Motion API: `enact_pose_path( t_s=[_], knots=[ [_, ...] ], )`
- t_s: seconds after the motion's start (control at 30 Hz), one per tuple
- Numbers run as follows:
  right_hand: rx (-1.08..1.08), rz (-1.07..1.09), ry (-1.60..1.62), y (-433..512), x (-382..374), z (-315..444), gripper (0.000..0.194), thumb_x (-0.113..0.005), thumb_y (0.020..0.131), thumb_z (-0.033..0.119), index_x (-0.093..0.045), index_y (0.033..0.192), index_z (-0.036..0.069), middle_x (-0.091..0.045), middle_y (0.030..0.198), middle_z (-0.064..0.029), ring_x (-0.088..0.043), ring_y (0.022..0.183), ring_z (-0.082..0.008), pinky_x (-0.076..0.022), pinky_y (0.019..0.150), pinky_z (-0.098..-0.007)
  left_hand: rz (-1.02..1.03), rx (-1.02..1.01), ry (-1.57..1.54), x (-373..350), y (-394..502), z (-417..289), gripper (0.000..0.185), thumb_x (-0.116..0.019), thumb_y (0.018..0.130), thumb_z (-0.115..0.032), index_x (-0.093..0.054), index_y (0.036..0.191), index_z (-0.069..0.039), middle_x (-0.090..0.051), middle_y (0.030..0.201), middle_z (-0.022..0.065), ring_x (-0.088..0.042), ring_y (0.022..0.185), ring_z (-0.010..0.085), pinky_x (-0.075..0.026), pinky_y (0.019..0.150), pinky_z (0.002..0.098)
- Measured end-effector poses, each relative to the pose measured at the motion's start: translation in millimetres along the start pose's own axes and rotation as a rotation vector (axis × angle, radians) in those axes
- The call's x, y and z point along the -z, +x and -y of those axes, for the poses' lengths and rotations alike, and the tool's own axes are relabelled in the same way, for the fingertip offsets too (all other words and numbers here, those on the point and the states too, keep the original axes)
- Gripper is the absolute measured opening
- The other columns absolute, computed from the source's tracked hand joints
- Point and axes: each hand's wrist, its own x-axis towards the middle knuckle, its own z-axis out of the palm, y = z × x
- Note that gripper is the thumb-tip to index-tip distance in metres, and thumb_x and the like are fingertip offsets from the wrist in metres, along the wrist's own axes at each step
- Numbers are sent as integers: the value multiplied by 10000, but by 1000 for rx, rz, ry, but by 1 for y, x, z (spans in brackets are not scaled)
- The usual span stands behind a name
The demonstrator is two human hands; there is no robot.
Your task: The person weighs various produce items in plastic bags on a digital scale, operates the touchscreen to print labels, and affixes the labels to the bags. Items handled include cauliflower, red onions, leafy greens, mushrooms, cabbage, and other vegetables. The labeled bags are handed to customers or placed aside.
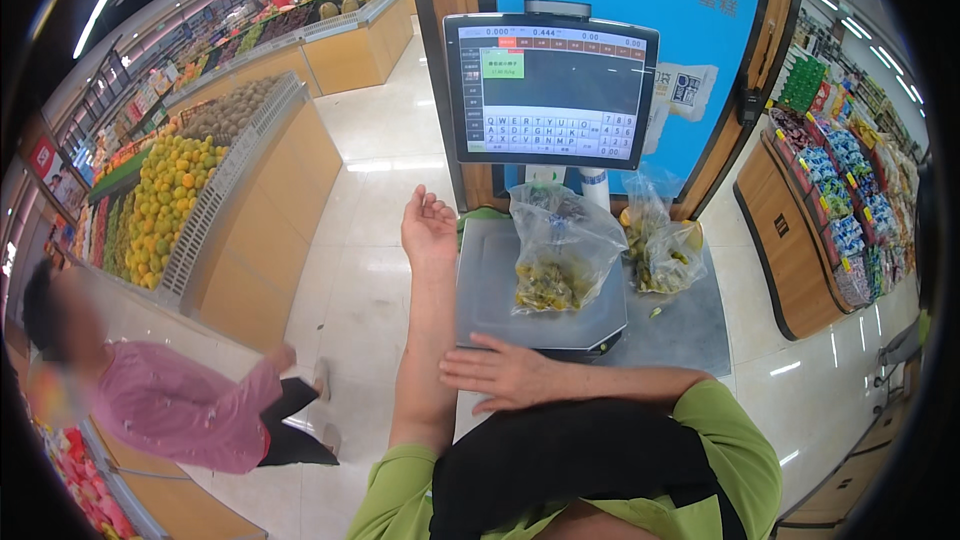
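Observation:
My left hand point(429, 225) is raised palm up beside the left edge of a weighing scale's metal plate point(480, 277). Its fingers curl loosely around nothing. Spread across my left forearm are the fingers of my right hand point(504, 373), near the scale's front edge. On the plate sits a clear plastic bag point(566, 247) with yellow-green produce in its bottom; the exact kind is hard to tell. The scale's touch screen point(553, 97) stands behind it, showing an on-screen keyboard and one green item tile.
More bagged produce point(664, 255) lies on the grey counter point(675, 330) right of the scale. A person in a pink top point(180, 405) is at the left, near a fruit stand point(247, 240) with yellow-orange citrus. At the right stands a wooden display point(795, 255) of packaged goods.

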Motion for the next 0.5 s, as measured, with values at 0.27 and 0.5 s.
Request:
enact_pose_path(
  t_s=[0.27,0.5],
  knots=[
    [-298,-118,-93,41,0,-3,472,-740,759,232,-583,1159,36,-555,1172,-137,-573,1052,-295,-507,892,-359,34,-18,25,19,-5,4,164,-559,978,-167,-566,1112,-74,-572,825,3,-511,667,113,-442,592,251],
    [-280,-250,-38,40,4,-13,451,-708,785,261,-564,1123,0,-565,1076,-129,-591,997,-291,-519,806,-372,-9,-121,-12,31,-2,0,124,-532,988,-168,-573,1073,-87,-565,802,3,-495,644,117,-432,584,251]
  ],
)
